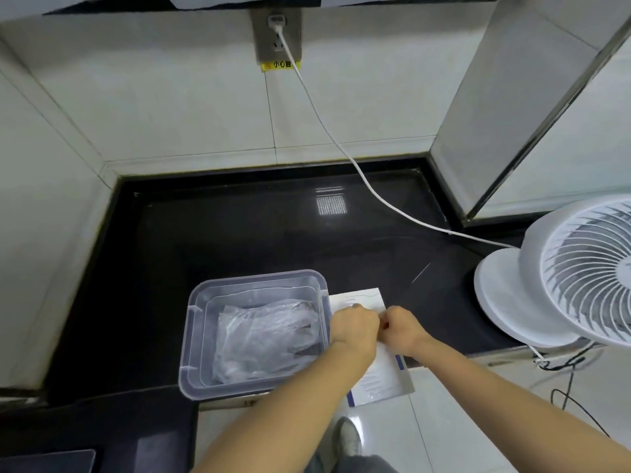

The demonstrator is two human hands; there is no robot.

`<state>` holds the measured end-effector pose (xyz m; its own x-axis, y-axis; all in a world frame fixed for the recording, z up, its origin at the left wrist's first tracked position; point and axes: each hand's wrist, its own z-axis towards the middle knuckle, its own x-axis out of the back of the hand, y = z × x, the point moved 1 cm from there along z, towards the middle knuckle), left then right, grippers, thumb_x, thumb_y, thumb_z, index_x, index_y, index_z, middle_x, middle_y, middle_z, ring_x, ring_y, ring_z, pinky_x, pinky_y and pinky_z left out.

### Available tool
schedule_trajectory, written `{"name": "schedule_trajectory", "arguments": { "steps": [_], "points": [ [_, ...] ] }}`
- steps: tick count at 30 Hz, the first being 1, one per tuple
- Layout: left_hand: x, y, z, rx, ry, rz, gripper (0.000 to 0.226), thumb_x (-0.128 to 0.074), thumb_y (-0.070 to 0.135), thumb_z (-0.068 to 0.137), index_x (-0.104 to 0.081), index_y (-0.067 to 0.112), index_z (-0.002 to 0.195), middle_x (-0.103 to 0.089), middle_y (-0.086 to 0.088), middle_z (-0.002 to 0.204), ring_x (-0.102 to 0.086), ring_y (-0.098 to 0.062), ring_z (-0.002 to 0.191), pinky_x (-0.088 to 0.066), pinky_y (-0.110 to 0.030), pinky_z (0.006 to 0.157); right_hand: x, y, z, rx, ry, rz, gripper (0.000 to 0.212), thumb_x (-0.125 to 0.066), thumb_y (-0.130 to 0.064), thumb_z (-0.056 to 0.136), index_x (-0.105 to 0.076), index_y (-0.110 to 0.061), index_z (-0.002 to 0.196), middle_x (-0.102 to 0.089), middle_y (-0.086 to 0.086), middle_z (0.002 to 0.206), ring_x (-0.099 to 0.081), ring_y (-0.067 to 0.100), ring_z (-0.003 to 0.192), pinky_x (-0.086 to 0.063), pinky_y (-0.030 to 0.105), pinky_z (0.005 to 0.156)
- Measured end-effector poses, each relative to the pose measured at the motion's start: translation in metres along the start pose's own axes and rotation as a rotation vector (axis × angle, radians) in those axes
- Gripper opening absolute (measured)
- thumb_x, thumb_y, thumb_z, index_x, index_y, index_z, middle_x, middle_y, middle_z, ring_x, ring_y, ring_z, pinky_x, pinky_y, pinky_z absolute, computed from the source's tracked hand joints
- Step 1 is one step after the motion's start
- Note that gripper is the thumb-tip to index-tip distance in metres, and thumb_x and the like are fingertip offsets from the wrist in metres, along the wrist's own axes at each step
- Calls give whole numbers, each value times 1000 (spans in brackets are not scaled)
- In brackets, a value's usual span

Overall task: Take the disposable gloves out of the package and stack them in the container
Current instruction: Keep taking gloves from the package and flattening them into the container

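Note:
A clear plastic container (194,336) sits on the black counter near its front edge, with several transparent disposable gloves (266,332) lying crumpled inside. Right beside it lies the flat white glove package (382,373), overhanging the counter edge. My left hand (353,327) and my right hand (401,327) are both on top of the package, close together, fingers curled and pinching it near its middle. What lies between the fingertips is hidden by the hands.
A white desk fan (566,278) stands at the right on the black counter (239,233), its white cable (341,145) running to a wall socket. Tiled walls enclose the back and left. A shoe and tiled floor show below.

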<state>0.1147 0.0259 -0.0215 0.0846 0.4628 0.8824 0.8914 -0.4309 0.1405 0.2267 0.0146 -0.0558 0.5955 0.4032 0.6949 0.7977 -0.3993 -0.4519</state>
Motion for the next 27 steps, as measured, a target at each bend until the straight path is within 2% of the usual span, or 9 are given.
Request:
{"name": "schedule_trajectory", "arguments": {
  "steps": [3,6,10,15,17,19,21,23,27],
  "points": [
    [-6,4,2,8,-11,44,32,-60,12,93,-59,8,125,-58,-13,126,-58,-29,115,-48,-35,92,4,4,-4,7,-123,160,24,-60,-5,87,-64,-12,64,-66,4,72,-61,13,67,-50,23,66],
    [-9,2,5,28,-17,27,37,-62,15,93,-56,9,129,-53,-13,127,-58,-29,114,-49,-35,93,12,6,-8,58,-126,400,13,-59,-3,92,-69,-5,83,-73,13,90,-70,19,79,-56,26,71],
    [-10,0,8,66,-24,-5,41,-68,20,89,-58,9,127,-52,-11,127,-58,-29,114,-49,-35,90,7,19,-10,23,-40,624,11,-59,-11,96,-61,-9,86,-69,6,80,-66,14,70,-56,29,71],
    [-21,5,6,95,-36,-41,42,-65,12,90,-54,5,130,-48,-13,131,-57,-29,116,-48,-36,94,17,22,-6,93,55,587,17,-63,-12,94,-60,-10,78,-71,6,80,-69,16,75,-57,29,71],
    [-22,6,6,100,-33,-45,43,-65,11,91,-52,5,131,-49,-13,132,-58,-29,114,-49,-36,94,25,16,-2,140,161,722,13,-62,-11,94,-61,-8,81,-67,4,77,-63,13,72,-54,24,70],
    [-22,6,6,95,-25,-51,44,-64,11,91,-51,5,132,-49,-13,132,-59,-29,114,-50,-36,94,28,11,0,125,144,799,7,-65,-14,93,-62,-8,92,-66,6,83,-63,13,75,-52,21,68],
    [-22,6,6,100,-17,-59,44,-64,10,92,-49,4,133,-50,-13,133,-58,-28,116,-49,-35,95,24,11,3,44,1,718,20,-71,-20,88,-62,-9,102,-71,10,95,-70,18,85,-54,25,70],
    [-23,6,7,115,-17,-70,46,-64,11,92,-47,3,134,-52,-14,132,-58,-29,117,-48,-35,96,24,13,5,26,-59,530,18,-71,-19,88,-66,-3,95,-72,14,96,-73,24,88,-60,33,74],
    [-23,5,7,107,-39,-46,49,-69,13,88,-49,2,132,-53,-15,129,-61,-30,112,-51,-36,91,37,4,8,116,150,770,7,-63,-9,92,-61,-4,88,-68,26,98,-66,24,84,-55,50,91]
  ]
}}
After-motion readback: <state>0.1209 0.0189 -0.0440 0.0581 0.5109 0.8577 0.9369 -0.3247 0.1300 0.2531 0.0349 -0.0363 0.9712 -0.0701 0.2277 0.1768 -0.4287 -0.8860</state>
